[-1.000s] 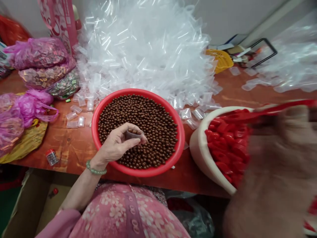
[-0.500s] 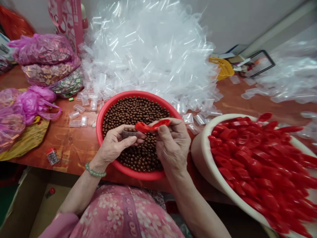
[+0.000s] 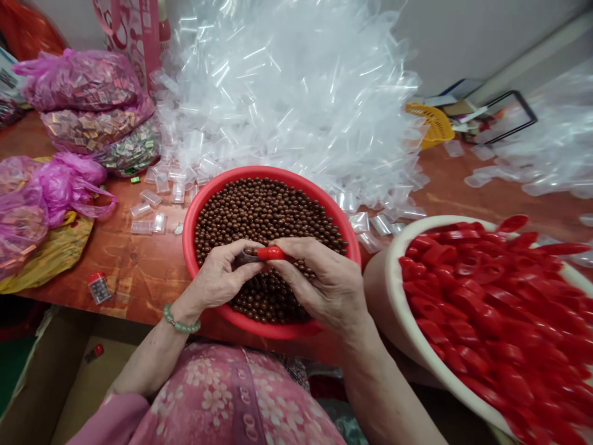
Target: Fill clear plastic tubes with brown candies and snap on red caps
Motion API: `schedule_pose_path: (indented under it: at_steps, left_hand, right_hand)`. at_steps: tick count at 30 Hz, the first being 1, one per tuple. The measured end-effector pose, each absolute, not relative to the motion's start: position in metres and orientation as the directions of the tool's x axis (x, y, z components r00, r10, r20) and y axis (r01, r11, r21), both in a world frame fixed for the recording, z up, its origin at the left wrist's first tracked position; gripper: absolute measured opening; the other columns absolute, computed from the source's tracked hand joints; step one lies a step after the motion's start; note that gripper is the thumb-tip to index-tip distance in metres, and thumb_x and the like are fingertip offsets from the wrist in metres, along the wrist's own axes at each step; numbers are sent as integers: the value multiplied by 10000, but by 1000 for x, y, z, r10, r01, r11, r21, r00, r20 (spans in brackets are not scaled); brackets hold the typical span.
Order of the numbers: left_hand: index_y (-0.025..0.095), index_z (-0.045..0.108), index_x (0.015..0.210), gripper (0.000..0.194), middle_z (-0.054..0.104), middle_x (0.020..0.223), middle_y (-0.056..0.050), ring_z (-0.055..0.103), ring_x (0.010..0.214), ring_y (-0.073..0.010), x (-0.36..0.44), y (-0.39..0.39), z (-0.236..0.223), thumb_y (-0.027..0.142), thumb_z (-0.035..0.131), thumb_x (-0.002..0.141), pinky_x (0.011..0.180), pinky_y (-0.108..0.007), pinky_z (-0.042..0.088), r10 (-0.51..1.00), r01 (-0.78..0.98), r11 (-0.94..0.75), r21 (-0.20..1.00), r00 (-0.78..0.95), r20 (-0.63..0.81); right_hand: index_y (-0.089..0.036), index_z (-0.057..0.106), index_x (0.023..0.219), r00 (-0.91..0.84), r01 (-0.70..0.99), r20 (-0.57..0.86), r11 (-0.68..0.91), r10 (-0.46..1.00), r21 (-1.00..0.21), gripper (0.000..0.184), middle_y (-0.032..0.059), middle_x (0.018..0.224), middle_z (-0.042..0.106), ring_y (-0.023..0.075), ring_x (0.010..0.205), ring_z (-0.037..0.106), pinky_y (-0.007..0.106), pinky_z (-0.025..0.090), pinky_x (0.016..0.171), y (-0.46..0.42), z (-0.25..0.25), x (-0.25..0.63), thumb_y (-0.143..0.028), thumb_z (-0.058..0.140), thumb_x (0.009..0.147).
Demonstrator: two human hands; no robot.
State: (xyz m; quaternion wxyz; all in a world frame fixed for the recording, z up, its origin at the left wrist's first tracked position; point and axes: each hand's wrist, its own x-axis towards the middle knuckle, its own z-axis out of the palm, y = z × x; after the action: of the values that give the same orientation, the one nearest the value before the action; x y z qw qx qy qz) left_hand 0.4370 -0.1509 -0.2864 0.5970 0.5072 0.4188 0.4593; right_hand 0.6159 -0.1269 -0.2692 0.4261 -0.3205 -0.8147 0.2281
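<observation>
Over the red basin (image 3: pixel 189 247) of small brown balls (image 3: pixel 259 204), my two hands meet. My left hand (image 3: pixel 222 272), with a green bead bracelet at its wrist, pinches a small clear plastic container (image 3: pixel 248 254) with brown balls inside. A red plastic cap (image 3: pixel 270 253) is at the container's right end, between the thumb and forefinger of my right hand (image 3: pixel 324 275). Fingers hide part of both pieces, so I cannot tell whether the cap is fully seated.
A cream tub (image 3: pixel 393 278) heaped with red caps (image 3: pixel 491 296) stands at the right. Behind the basin rises a big pile of clear containers (image 3: pixel 287 93). Pink bags (image 3: pixel 83 86) lie at the left, near a filled, capped container (image 3: pixel 99 288). An open cardboard box (image 3: pixel 78 383) is below the table edge.
My right hand has brought the red cap left onto the end of the clear container. The cap, before stretched open with two ends showing, is now mostly covered by fingers.
</observation>
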Motion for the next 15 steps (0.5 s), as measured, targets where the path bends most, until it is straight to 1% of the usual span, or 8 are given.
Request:
schedule_pose_path:
  at_steps: [2, 4, 5, 6, 8, 10, 12, 15]
  left_hand:
    - [142, 664, 1015, 205, 673, 964, -44, 599, 914, -156, 438, -151, -287, 238, 633, 836, 901, -279, 470, 969, -132, 65, 989, 245, -31]
    - [144, 660, 1010, 205, 670, 975, -43, 601, 921, -154, 439, -151, -287, 246, 645, 832, 903, -277, 477, 967, -161, 85, 983, 252, -43]
    - [146, 654, 1008, 213, 666, 970, -42, 605, 914, -152, 440, -150, -286, 264, 655, 831, 890, -275, 488, 964, -195, 107, 975, 261, -54]
    - [147, 645, 1009, 228, 661, 960, -41, 613, 903, -150, 440, -150, -286, 285, 666, 828, 872, -273, 500, 960, -238, 137, 962, 272, -69]
    - [147, 621, 1015, 265, 658, 931, -40, 629, 876, -142, 440, -150, -284, 318, 686, 824, 845, -266, 518, 947, -311, 202, 929, 303, -104]
    - [144, 600, 1030, 286, 660, 899, -40, 636, 843, -129, 439, -150, -283, 320, 693, 824, 832, -258, 522, 938, -325, 241, 915, 319, -133]
    - [141, 595, 1034, 287, 661, 888, -41, 631, 816, -119, 438, -150, -284, 316, 692, 828, 822, -249, 519, 936, -289, 244, 926, 320, -147]
    - [144, 616, 1020, 284, 649, 895, -39, 611, 806, -121, 437, -149, -288, 346, 686, 833, 804, -248, 508, 939, -242, 206, 948, 321, -122]
  right_hand:
    - [-229, 625, 1168, -448, 354, 595, 743, 668, -568, 200, 85, 1057, 663, 251, 937, 651, 386, 577, 833, -127, -270, 613, -157, 583, 986]
    - [-219, 609, 1197, -457, 351, 614, 764, 644, -541, 228, 96, 1071, 658, 252, 949, 645, 387, 578, 836, -127, -272, 610, -147, 560, 988]
    - [-218, 604, 1208, -442, 346, 605, 748, 662, -566, 235, 94, 1072, 656, 247, 948, 643, 383, 576, 836, -126, -274, 609, -150, 553, 989]
    - [-222, 601, 1213, -409, 335, 584, 711, 701, -619, 237, 86, 1071, 652, 240, 941, 643, 374, 573, 832, -124, -276, 609, -161, 553, 990]
    - [-236, 609, 1196, -305, 279, 518, 595, 799, -754, 217, 60, 1049, 648, 217, 903, 648, 342, 570, 803, -121, -279, 610, -191, 568, 987]
    - [-242, 635, 1141, -226, 209, 462, 506, 858, -837, 172, 38, 1019, 652, 199, 864, 654, 311, 566, 772, -117, -280, 613, -218, 603, 974]
    - [-239, 662, 1086, -240, 174, 459, 502, 856, -847, 128, 30, 990, 665, 198, 855, 658, 305, 568, 764, -114, -279, 614, -236, 632, 962]
    - [-238, 676, 1084, -321, 188, 479, 551, 817, -813, 125, 35, 991, 676, 213, 877, 657, 332, 572, 786, -112, -274, 612, -244, 626, 969]
